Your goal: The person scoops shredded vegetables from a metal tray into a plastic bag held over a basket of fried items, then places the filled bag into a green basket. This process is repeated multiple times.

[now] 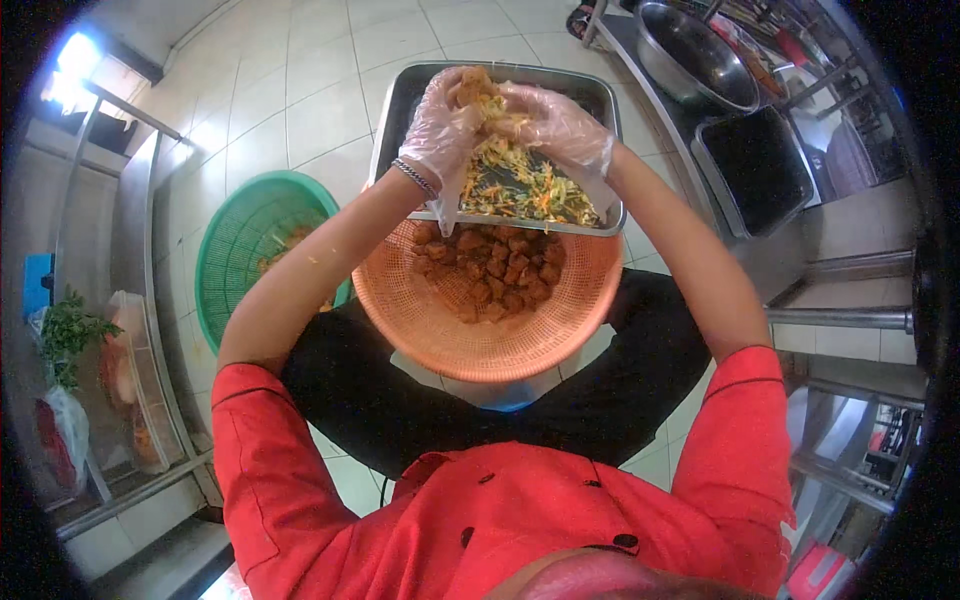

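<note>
Both my hands wear clear plastic gloves and meet over a rectangular metal tray (619, 202). My left hand (442, 124) grips a brown piece of food (475, 84), perhaps fried tofu. My right hand (559, 126) is at its right side, with shredded vegetables at its fingers; the gloves partly hide the contact. Below them, more shredded vegetables (517, 180), orange and pale green, lie in the tray. The tray's near end sits over an orange plastic basket (487, 360) between my knees. Many brown fried pieces (491, 274) lie in that basket.
On the floor at left, a green plastic basket (247, 217) holds some food pieces, partly behind my left arm. A metal bowl (697, 56) and a dark rectangular tray (757, 169) stand on a low surface at right. Leafy greens (69, 334) are on a rack at far left.
</note>
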Demonstrator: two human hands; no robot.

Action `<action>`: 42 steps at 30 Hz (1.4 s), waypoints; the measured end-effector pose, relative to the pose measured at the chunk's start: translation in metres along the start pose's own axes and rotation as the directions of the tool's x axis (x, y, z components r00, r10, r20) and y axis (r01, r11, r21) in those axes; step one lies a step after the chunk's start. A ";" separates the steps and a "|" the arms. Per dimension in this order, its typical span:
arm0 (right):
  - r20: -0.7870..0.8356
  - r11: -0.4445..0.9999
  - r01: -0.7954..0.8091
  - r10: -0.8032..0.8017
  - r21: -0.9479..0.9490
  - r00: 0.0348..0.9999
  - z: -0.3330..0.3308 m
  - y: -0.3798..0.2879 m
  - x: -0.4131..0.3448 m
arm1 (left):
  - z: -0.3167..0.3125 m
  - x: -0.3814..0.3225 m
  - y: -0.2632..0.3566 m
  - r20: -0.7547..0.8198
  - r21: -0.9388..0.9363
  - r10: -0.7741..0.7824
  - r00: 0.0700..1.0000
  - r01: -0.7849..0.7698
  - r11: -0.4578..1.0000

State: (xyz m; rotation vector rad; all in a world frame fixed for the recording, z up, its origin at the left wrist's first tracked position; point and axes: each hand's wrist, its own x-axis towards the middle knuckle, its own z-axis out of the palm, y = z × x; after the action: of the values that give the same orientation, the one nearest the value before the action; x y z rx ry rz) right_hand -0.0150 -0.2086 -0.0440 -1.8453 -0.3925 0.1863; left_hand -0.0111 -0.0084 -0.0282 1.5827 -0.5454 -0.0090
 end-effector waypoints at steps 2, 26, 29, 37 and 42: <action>0.102 0.994 -0.057 0.047 0.096 0.994 0.007 -0.013 0.004 | -0.007 -0.001 0.003 -0.025 -0.029 -0.133 0.991 0.132 0.991; -0.193 0.833 -0.030 -0.093 -0.553 0.977 0.033 -0.027 0.003 | 0.026 -0.028 -0.024 -0.102 0.015 -0.007 0.995 0.008 1.000; -0.005 0.831 -0.005 0.003 -0.557 1.000 0.029 -0.028 0.006 | 0.022 -0.029 -0.029 -0.094 0.029 -0.105 0.990 0.108 0.994; 0.128 0.874 0.240 -0.205 -0.423 0.970 -0.003 -0.009 0.010 | -0.038 -0.011 -0.038 0.115 -0.125 -0.059 0.992 0.073 0.989; 0.033 0.877 0.048 -0.037 -0.478 0.999 -0.027 0.020 -0.001 | -0.081 -0.012 -0.009 0.148 0.586 0.024 0.989 -0.107 0.803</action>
State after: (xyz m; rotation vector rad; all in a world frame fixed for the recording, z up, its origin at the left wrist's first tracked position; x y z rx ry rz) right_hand -0.0042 -0.2385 -0.0553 -2.3224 -0.5305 0.0822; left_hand 0.0079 0.0721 -0.0326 2.1892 -0.7573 0.1211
